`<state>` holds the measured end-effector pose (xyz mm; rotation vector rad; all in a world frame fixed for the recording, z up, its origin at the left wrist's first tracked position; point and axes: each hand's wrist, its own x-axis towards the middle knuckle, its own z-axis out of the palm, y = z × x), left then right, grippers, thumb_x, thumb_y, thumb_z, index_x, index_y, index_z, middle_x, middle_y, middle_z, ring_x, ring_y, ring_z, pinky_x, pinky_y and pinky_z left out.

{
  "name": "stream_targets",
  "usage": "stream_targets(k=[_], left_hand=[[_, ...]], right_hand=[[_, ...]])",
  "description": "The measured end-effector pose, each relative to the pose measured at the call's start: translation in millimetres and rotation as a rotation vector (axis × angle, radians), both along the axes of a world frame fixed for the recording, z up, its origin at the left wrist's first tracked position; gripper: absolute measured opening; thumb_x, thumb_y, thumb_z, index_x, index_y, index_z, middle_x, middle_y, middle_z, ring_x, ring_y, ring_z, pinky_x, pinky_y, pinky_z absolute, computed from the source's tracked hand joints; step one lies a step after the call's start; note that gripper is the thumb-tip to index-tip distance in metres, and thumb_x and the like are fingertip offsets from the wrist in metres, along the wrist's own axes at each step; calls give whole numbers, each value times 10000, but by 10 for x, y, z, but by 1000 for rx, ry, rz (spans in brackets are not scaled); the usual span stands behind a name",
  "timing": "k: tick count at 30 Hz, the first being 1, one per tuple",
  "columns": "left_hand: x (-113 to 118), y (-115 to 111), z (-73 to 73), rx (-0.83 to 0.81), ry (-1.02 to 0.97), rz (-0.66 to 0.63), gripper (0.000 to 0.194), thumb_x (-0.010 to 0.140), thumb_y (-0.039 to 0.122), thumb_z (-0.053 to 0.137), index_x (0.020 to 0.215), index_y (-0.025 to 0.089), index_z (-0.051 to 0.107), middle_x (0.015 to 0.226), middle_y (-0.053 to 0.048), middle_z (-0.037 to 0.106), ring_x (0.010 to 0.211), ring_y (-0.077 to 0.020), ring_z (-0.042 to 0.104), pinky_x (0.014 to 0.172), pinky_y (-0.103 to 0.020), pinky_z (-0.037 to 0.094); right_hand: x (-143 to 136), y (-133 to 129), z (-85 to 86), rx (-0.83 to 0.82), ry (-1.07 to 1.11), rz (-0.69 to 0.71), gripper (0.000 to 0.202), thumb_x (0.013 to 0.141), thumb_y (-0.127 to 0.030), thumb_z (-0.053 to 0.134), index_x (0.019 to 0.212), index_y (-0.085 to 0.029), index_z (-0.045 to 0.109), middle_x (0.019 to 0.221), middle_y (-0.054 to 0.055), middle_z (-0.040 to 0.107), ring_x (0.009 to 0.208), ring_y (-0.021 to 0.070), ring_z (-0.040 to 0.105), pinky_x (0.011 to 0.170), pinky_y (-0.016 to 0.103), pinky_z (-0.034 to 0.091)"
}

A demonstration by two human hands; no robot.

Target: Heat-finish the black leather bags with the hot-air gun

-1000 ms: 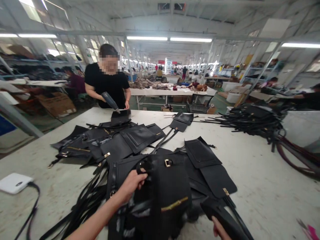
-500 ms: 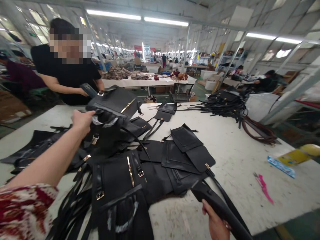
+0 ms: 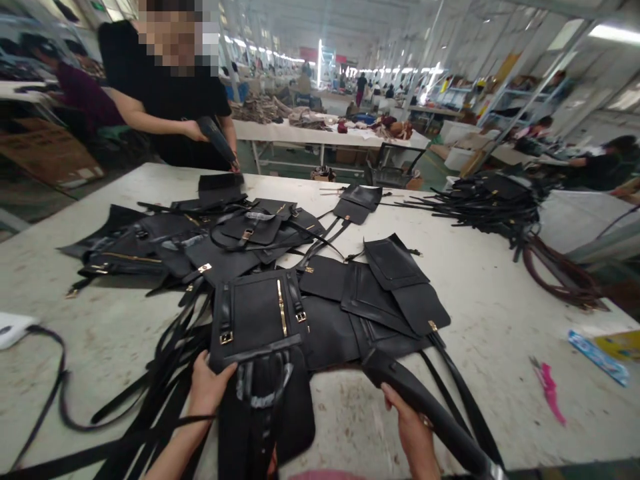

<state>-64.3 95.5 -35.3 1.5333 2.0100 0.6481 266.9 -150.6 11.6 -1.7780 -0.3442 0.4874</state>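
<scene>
My left hand [image 3: 213, 383] grips the left edge of a black leather bag panel [image 3: 293, 417], its thumb on top; the other fingers are partly hidden. This panel has handles partly wrapped in clear film, and joins a flat panel [image 3: 255, 310] with a gold zip and two buckled straps. My right hand [image 3: 413, 427] is closed around a long black handheld tool [image 3: 415, 393] with a broad, flat front end. That end lies just right of the panel, close to other black bag pieces [image 3: 377, 300]. Black straps [image 3: 165, 380] hang beside my left wrist.
More black bag pieces [image 3: 135, 250] lie across the pale table [image 3: 500, 293]. Pink-handled snippers [image 3: 550, 393], a blue-and-white packet [image 3: 599, 358] and a pile of black straps [image 3: 493, 203] are on the right. Opposite stands a person [image 3: 170, 100] holding a similar black tool [image 3: 217, 140].
My left hand has let go of the far bag and come back to the near panel. The far bag now lies flat on the pile. My view has tilted down and turned left.
</scene>
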Motion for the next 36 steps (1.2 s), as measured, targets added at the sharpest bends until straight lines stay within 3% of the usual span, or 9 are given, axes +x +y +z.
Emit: stream_targets(k=[5,8,11,15,20,24,29,33,36], left_hand=[[299,-52,287,29,-152,-47,425,635,351,607,1021,175,576,959,-109,677,946,-321,629,866,-444,472],[588,-45,386,68,-479,-95,365,640,336,625,971,186,591,948,-76,697,925,-272,642,866,-396,481],[774,-174,277,-92,-788,-24,379,591,282,685,945,185,594,910,-53,721,850,-232,667,796,-350,514],[810,-552,-33,-297,-884,80,384,549,216,714,911,166,598,739,-56,720,630,-227,668,610,-354,532],[790,-770,-270,-343,-993,172,500,471,204,779,944,157,623,730,-40,717,677,-231,677,661,-343,533],[830,-697,-263,-272,-864,84,524,431,140,740,947,156,651,829,-43,725,757,-240,673,720,-337,518],[837,-714,-181,-278,-844,46,405,453,169,727,853,160,661,799,-43,723,754,-250,664,732,-345,508],[820,-778,-128,-299,-887,39,376,443,196,731,813,164,668,774,-42,724,746,-263,661,710,-347,508],[825,-798,-105,-329,-875,38,343,433,198,718,771,159,670,706,-32,708,681,-265,649,652,-348,501]], right_hand=[[-107,309,128,97,112,206,479,635,-373,769,1061,-198,640,778,-9,659,581,161,540,589,300,484],[-176,424,99,88,133,283,464,654,-353,772,1060,-189,619,750,-28,637,569,132,515,582,271,472],[-230,503,11,78,112,309,463,645,-365,778,1042,-178,628,758,-15,655,596,145,547,626,285,495],[-203,631,-141,92,12,308,426,634,-396,771,990,-190,661,854,14,694,752,195,624,750,324,511],[-48,897,-265,100,-123,427,346,663,-373,751,947,-190,676,848,25,694,826,218,636,798,340,500],[-111,1244,-298,71,-140,552,288,693,-368,721,913,-186,680,729,-1,661,647,188,606,647,314,505],[-334,1713,-310,211,-241,572,273,692,-323,715,928,-195,668,927,34,673,902,213,612,883,356,467],[-323,1815,-330,221,-272,478,243,702,-334,701,894,-192,655,921,31,672,901,210,608,907,362,452],[-315,1816,-364,200,-256,521,262,668,-343,721,874,-195,656,866,17,676,852,213,616,858,357,475]])
